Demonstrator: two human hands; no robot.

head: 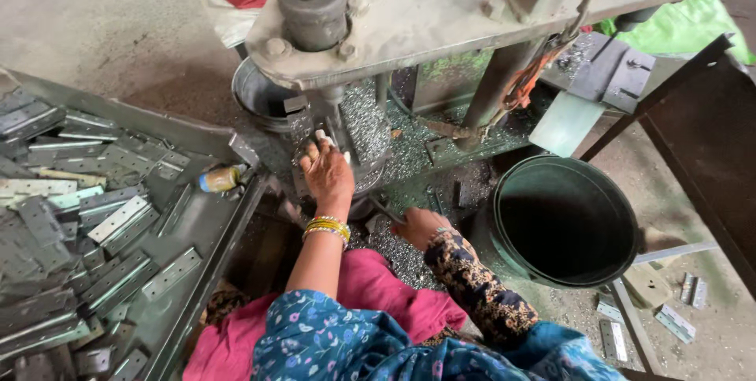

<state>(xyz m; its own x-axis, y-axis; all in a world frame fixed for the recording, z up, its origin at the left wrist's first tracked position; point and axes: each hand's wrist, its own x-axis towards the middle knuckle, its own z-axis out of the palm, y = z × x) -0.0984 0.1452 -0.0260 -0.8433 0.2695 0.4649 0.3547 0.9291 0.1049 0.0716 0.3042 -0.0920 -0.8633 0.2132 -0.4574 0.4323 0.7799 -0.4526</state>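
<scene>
**Feeding a hinge under the press**

Reaching up to the machine, my left hand (327,170) has its fingers curled together around a small pale metal piece (322,137), pinched at the fingertips right beneath the press spindle (313,11). Yellow and green bangles (328,227) ring that wrist. My right hand (420,226) lies lower, fingers loosely bent and resting down among the bright metal shavings (394,251) heaped at the base of the machine; I cannot tell whether it grips anything.

Steel everywhere is grey and dull: the press frame (441,14) is thick, flat and bolted, and the shavings glitter like coarse grit. To my left a shallow metal tray (209,227) holds a pile of flat, rectangular hinges (94,223) with punched holes, plus a small yellow-capped bottle (220,179). To my right stands a round dark green bucket (512,239), its inside in shadow.
</scene>
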